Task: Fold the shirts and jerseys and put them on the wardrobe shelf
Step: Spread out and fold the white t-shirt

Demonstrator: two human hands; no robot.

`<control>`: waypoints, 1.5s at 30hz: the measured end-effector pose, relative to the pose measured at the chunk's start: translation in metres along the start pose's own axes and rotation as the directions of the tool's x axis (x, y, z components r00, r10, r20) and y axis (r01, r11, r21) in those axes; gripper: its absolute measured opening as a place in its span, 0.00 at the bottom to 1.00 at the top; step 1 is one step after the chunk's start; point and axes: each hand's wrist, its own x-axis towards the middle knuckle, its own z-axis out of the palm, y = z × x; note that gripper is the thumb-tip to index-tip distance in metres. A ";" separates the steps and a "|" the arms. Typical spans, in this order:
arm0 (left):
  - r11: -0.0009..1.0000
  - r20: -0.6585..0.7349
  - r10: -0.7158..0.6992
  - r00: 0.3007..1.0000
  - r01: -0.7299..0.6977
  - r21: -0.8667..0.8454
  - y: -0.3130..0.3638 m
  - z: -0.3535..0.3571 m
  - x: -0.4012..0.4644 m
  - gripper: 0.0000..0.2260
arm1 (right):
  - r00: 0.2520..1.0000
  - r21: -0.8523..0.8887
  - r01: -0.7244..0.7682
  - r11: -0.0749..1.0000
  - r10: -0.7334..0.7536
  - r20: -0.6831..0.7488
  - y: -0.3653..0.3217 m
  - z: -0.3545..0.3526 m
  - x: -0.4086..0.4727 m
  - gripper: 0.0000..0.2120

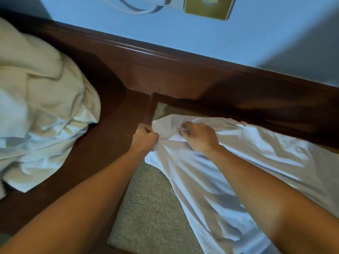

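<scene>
The white shirt (229, 162) lies spread over a beige cushioned seat (146, 208) inside a dark wooden frame (113, 134). The left hand (145, 137) grips the shirt's top edge in a fist, and the right hand (199, 136) pinches the fabric just beside it with curled fingers.

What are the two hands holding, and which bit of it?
Both hold the white shirt at its top end. The left hand grips the bunched corner edge; the right hand pinches the cloth just beside it. Which part of the shirt cannot be told.
</scene>
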 end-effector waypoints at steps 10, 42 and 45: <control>0.861 -0.123 0.327 0.937 -0.242 0.446 0.021 -0.013 0.021 0.13 | 0.977 -0.078 -0.072 0.994 0.055 -0.205 -0.014 0.013 0.013 0.14; 0.006 0.761 0.517 0.392 -0.890 0.455 -0.139 0.158 -0.328 0.11 | 0.797 0.152 -0.284 0.947 0.321 -0.511 0.116 0.076 -0.474 0.16; 0.037 0.702 0.576 0.418 -0.872 0.489 -0.142 0.139 -0.335 0.05 | 0.798 0.143 -0.372 0.917 0.395 -0.455 0.122 0.088 -0.489 0.14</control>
